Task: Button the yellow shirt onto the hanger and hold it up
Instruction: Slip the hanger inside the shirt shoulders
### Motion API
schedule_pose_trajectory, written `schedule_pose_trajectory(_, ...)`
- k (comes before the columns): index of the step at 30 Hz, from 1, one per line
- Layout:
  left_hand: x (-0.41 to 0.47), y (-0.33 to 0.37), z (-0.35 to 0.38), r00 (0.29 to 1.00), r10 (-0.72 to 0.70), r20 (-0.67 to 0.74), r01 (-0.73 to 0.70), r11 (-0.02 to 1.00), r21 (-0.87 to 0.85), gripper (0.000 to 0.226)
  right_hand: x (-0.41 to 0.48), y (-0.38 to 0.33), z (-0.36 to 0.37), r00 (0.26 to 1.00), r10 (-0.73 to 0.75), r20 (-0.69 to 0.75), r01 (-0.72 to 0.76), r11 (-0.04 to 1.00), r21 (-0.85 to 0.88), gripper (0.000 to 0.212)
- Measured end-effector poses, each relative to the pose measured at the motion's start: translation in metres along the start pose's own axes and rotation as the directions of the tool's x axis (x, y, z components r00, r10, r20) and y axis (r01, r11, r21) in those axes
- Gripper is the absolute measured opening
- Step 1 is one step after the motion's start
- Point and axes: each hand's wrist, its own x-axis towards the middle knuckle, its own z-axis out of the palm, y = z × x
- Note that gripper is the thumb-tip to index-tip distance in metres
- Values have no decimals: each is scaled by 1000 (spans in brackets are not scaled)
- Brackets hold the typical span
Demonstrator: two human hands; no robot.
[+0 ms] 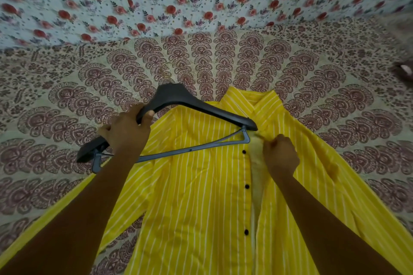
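While the yellow, white-striped button-front shirt (201, 185) lies spread front-up and unbuttoned on the bed's maroon block-printed bedspread (67, 85), its collar (266, 100) pointing away from the person, the left hand (127, 131) is wrapped round one shoulder arm of the black plastic hanger with a lower bar (178, 96). It holds the hanger tilted, so that the far tip sits just below the collar, over the top of the open front; whether the tip touches the cloth I cannot tell. The right hand (280, 154), also just below the collar, is closed, its fingers pinching the edge of the buttonhole panel. Small black buttons (247, 186) run down the opposite panel, from below the collar toward the person. The shirt looks thin, light and limp. It would likely sag, fold and slip off a smooth hanger arm unless held, so the better holds are probably the firmer doubled parts: the collar and the two front edges. The hanger is stiff and can be steered by one arm. By my reading, it is not yet inside the shoulders and no button is fastened.
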Motion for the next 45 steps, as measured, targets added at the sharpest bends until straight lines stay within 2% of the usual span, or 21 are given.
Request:
schedule_pose_trajectory(3,1,-7,-2,1000,-1,-16,2,1000,17,37,3,5,-15,972,142,-188,-62,925,375,40)
schedule_pose_trajectory(5,2,-7,-2,1000,15,-6,-15,1000,-12,38,4,7,-22,958,152,-243,-12,869,495,34)
schedule_pose_trajectory(8,0,11,6,997,62,37,-60,997,-56,42,-1,7,-29,973,6,-229,121,834,538,13)
schedule_pose_trajectory(11,-4,51,20,994,93,65,-89,994,-61,46,-8,1,-35,971,-126,-204,224,777,588,13)
schedule_pose_trajectory(16,-19,123,48,978,153,144,-140,986,-92,42,-10,-1,-39,960,-237,-149,275,694,666,18)
schedule_pose_trajectory(19,-26,155,67,956,209,205,-199,978,-69,44,-7,4,-39,941,-325,-91,303,696,651,17)
schedule_pose_trajectory(22,-31,180,87,937,256,237,-248,967,-66,43,2,15,-35,910,-413,25,306,713,631,8)
schedule_pose_trajectory(24,-33,188,96,930,262,256,-257,965,-53,43,7,23,-35,895,-438,89,307,747,590,11)
schedule_pose_trajectory(26,-33,193,101,924,272,270,-267,962,-56,44,14,30,-37,899,-437,35,367,793,486,21)
schedule_pose_trajectory(29,-31,193,101,923,290,251,-275,957,-95,43,28,30,-40,879,-423,-220,461,873,162,39)
schedule_pose_trajectory(31,-31,191,101,928,301,218,-282,953,-113,42,44,24,-41,894,-358,-271,369,929,-11,55)
schedule_pose_trajectory(33,-31,189,100,928,306,211,-282,950,-137,41,64,20,-39,960,-260,-106,254,965,-70,63)
schedule_pose_trajectory(35,-33,189,98,927,316,201,-281,942,-183,40,80,20,-38,981,-194,7,194,981,-23,46)
schedule_pose_trajectory(37,-38,190,95,941,333,58,-309,916,-255,35,88,24,-42,985,-170,-1,169,980,103,40)
schedule_pose_trajectory(39,-47,189,87,936,265,-234,-331,887,-321,29,91,28,-47,987,-160,-32,164,964,208,46)
schedule_pose_trajectory(41,-57,178,84,870,105,-482,-314,871,-377,27,94,33,-51,985,-167,-42,172,950,260,45)
schedule_pose_trajectory(42,-62,170,86,834,-2,-552,-277,863,-423,28,95,34,-52,986,-163,-34,166,948,272,43)
schedule_pose_trajectory(43,-69,162,89,813,-122,-569,-223,838,-499,29,96,35,-54,987,-159,-28,160,947,280,39)
schedule_pose_trajectory(45,-84,150,101,857,-301,-419,-81,724,-685,34,96,36,-56,987,-160,-32,163,944,287,36)
